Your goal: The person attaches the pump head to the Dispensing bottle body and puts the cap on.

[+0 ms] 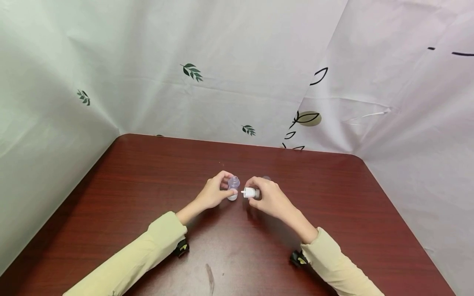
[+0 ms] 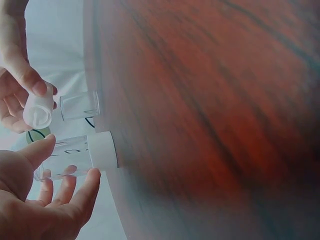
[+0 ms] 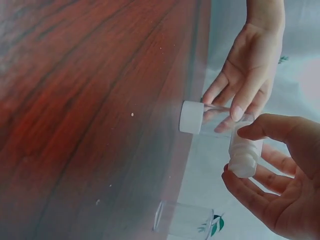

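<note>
My left hand holds a small clear bottle with a white base, its thumb on one side and fingers on the other. The bottle stands upright on the table, neck open at the top. My right hand pinches a white pump top with thumb and fingers, just right of the bottle and apart from it. The pump lies sideways, its thin tip towards the bottle. In the left wrist view the pump top shows a round hollow end. A clear cup-shaped cap stands on the table near the right hand.
The dark red-brown wooden table has rounded far corners. White sheeting with leaf prints hangs behind it and along both sides. A pale smear marks the tabletop near the front.
</note>
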`<state>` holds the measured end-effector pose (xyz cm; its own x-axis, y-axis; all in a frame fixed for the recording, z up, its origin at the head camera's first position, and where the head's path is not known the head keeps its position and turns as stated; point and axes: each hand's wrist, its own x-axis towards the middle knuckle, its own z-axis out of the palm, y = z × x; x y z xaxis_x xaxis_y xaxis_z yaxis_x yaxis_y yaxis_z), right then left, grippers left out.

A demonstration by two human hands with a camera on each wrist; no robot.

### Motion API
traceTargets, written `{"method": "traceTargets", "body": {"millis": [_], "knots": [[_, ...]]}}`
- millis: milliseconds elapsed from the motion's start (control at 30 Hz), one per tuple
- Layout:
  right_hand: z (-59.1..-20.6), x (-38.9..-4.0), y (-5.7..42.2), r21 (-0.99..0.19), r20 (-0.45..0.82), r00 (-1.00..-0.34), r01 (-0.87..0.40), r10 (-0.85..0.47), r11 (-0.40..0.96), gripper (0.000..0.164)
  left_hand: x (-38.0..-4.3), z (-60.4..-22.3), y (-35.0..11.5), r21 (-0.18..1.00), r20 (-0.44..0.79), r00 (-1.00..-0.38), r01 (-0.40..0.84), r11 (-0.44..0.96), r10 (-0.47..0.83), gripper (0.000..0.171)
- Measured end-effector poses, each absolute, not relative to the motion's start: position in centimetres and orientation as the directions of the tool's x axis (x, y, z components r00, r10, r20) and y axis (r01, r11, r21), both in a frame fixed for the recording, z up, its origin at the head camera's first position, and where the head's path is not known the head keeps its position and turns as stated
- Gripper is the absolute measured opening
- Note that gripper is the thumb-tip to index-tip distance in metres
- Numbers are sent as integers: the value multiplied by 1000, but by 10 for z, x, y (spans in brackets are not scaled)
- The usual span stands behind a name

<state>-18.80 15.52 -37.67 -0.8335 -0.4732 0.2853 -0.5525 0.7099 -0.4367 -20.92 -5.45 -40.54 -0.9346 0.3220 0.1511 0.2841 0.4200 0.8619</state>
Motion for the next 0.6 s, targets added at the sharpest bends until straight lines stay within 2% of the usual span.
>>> {"method": "traceTargets", "body": {"millis": [600], "knots": [[-372, -190, 159, -473, 318, -838, -546, -444, 691, 30, -210, -406, -54, 876, 135, -937, 265, 404, 322, 40]]}}
